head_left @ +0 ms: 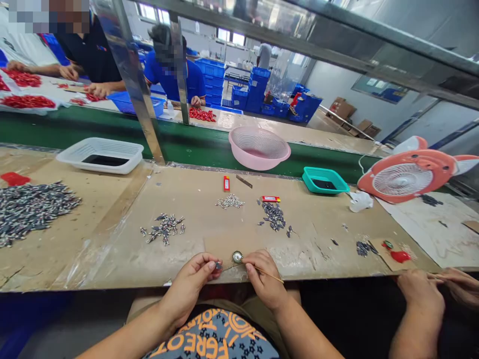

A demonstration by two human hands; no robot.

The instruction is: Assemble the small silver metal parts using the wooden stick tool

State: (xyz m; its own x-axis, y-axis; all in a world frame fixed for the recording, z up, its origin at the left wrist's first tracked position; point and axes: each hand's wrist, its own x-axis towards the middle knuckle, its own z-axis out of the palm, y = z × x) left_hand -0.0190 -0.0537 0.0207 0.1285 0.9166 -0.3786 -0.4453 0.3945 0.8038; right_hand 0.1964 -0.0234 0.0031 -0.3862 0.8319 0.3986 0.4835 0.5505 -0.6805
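Observation:
My left hand [192, 283] is at the near edge of the cardboard-covered bench [123, 259], its fingers pinched on a small dark part [218, 266]. My right hand [265, 279] is closed on a thin wooden stick [268, 273] that points to the right. Between the two hands, a small round metal cap [237, 257] rests on the bench. Small piles of dark and silvery parts lie ahead: one pile [163, 228] to the left, another pile [229, 201] in the middle and a darker pile [274, 216] to the right.
A large heap of dark parts [30, 208] lies at left. A white tray [100, 155], pink colander [259, 147], teal tray [324, 180] and orange fan [407, 175] stand beyond. Another person's hands [430, 289] work at right. People sit across the green conveyor [194, 144].

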